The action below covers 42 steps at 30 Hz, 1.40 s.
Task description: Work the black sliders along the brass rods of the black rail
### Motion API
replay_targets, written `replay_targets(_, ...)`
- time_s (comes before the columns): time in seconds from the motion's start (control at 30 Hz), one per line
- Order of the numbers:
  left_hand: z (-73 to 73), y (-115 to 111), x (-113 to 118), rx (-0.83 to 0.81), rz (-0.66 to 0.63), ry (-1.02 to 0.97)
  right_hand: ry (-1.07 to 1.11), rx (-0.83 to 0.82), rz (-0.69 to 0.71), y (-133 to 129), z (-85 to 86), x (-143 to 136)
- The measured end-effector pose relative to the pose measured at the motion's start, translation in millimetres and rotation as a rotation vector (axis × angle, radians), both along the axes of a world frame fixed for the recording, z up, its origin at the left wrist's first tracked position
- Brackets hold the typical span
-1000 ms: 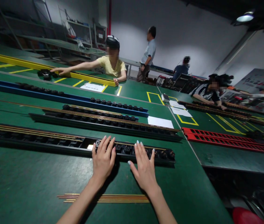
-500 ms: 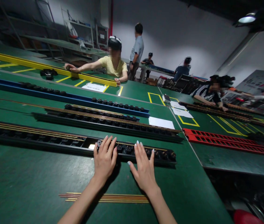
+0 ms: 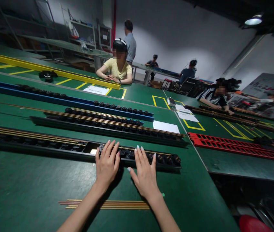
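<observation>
Black channel rail (image 3: 78, 155) lies on the desk (image 3: 42, 183), loose brass rods (image 3: 122, 205) on its near side. The left hand (image 3: 107, 164) and right hand (image 3: 144, 175), fingers spread, rest over its black blocks (image 3: 127, 152) (pinching nothing visible), apparently steadying them; the next move seems to call for even pressure. Beyond it: a second black rail (image 3: 107, 131).

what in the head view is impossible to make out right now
Head view: parts of the near black rail behind the left hand and right hand, hidden by them.
Head view: that rail's far left end, cut off by the picture's left edge.
Head view: the middle of the loose rods, hidden by the left forearm.
Head view: print on the white sheet beside the yellow rail, too small and blurred.
</observation>
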<state>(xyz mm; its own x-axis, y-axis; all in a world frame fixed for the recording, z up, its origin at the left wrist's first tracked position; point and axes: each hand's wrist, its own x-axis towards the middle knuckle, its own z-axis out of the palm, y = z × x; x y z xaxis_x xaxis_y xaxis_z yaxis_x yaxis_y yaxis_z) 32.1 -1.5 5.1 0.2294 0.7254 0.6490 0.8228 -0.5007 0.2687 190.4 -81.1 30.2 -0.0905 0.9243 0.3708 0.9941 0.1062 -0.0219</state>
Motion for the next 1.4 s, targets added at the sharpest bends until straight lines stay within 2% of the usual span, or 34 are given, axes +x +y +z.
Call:
replay_targets(0.47, 1.1, 0, 0, -0.019, -0.011, -0.022, 0.021, 0.002, 0.015, 4, 1.8, -11)
replay_targets(0.7, 0.2, 0, 0, -0.023, -0.010, -0.033, -0.007, -0.015, 0.073, 6, 1.8, -18)
replay_targets(1.4, 1.4, -1, 0, -0.017, -0.008, -0.012, -0.004, 0.015, 0.042, 7, -2.9, -20)
